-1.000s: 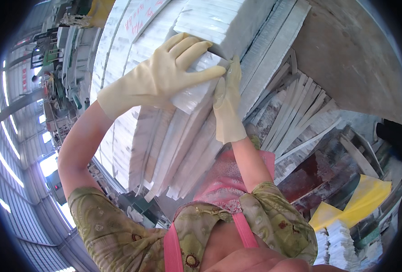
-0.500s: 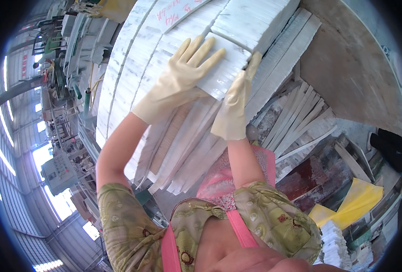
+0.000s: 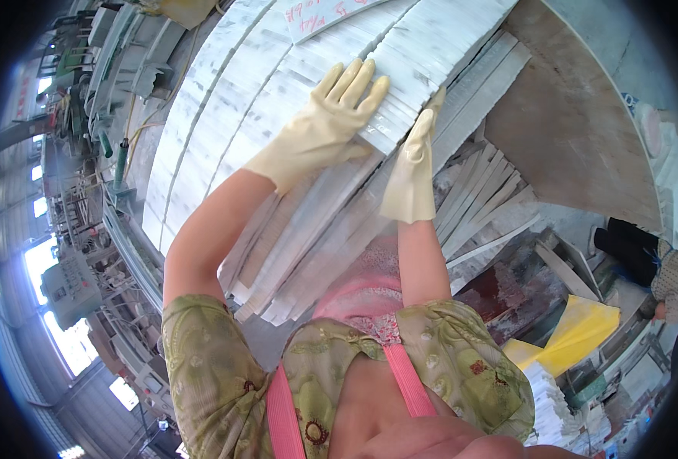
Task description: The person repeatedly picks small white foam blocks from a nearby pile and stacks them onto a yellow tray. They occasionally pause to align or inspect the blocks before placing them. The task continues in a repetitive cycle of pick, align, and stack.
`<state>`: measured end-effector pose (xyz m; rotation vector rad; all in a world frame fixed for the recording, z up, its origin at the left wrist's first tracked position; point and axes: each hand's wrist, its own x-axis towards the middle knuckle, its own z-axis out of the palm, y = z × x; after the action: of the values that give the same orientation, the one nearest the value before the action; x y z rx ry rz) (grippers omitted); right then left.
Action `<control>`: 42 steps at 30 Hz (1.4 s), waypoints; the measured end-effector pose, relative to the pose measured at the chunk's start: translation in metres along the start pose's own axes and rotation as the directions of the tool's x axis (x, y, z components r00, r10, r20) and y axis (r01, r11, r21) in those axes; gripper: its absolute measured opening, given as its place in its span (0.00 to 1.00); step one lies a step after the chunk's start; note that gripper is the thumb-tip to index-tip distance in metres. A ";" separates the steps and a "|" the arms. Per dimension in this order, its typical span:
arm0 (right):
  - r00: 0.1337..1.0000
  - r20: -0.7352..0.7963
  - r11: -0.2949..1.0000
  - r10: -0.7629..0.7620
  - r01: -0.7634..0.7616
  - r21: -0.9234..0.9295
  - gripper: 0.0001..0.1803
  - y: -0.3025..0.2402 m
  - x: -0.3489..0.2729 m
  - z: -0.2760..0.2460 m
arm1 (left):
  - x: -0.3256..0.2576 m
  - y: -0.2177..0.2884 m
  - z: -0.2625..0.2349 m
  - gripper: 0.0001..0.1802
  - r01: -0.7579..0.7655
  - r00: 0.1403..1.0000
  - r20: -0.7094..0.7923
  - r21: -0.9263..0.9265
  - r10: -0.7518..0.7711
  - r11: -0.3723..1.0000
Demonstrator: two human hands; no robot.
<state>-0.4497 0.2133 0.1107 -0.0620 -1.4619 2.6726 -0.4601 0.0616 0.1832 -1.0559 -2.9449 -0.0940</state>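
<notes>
Both my hands wear cream rubber gloves. Stretched fingers of my left hand (image 3: 324,122) lie flat on top of white, grey-veined stone strips (image 3: 391,115), the thumb bent toward their near edge. My right hand (image 3: 413,164) stands upright against the right side of the same strips, its fingers straight and pointing away from me; their tips are partly hidden by the edge. Neither hand is wrapped around anything. The strips sit in tight rows on a large stack. Atop its far end lies a pale slab (image 3: 327,19) with red handwriting.
Long grey stone offcuts (image 3: 480,84) lean along the stack's right side, near a large brown board (image 3: 576,115). Loose thin strips (image 3: 473,183) lie below. At the right are a yellow sheet (image 3: 576,333) and a person (image 3: 672,279). Machinery (image 3: 71,287) stands at the left.
The strips under my hands have moved away from me, closing the gap to the row beyond. Both hands have stayed on them. The view has shifted slightly.
</notes>
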 end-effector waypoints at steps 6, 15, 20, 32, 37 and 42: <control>0.995 -0.029 0.995 0.096 -0.097 -0.018 0.47 -0.019 -0.005 -0.007 | -0.015 -0.011 -0.004 0.57 0.056 0.998 0.003 -0.103 -0.056 0.993; 0.932 -0.286 0.894 0.224 -0.313 -0.320 0.44 -0.044 -0.002 -0.044 | -0.160 -0.037 -0.018 0.32 0.423 0.899 -0.038 -0.188 -0.437 0.886; 0.919 -0.356 0.935 0.166 -0.261 -0.238 0.40 -0.021 0.021 -0.050 | -0.176 -0.044 -0.002 0.31 0.414 0.891 -0.090 -0.244 -0.445 0.877; 0.876 -0.189 0.856 0.443 -0.476 -0.200 0.48 0.024 0.032 -0.026 | -0.172 -0.050 -0.001 0.33 0.382 0.900 -0.091 -0.305 -0.426 0.873; 0.966 -0.229 0.756 0.119 -0.238 -0.610 0.39 -0.001 0.062 -0.102 | -0.171 -0.049 -0.006 0.33 0.392 0.894 -0.099 -0.301 -0.437 0.869; 0.812 -0.561 0.947 0.158 -0.287 -0.148 0.39 0.001 0.129 -0.090 | -0.171 -0.049 0.000 0.33 0.379 0.893 -0.150 -0.259 -0.424 0.889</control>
<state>-0.5707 0.3015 0.0628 -0.9865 -1.6095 2.3208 -0.3589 -0.0852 0.1756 -0.3885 -2.9575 -0.5149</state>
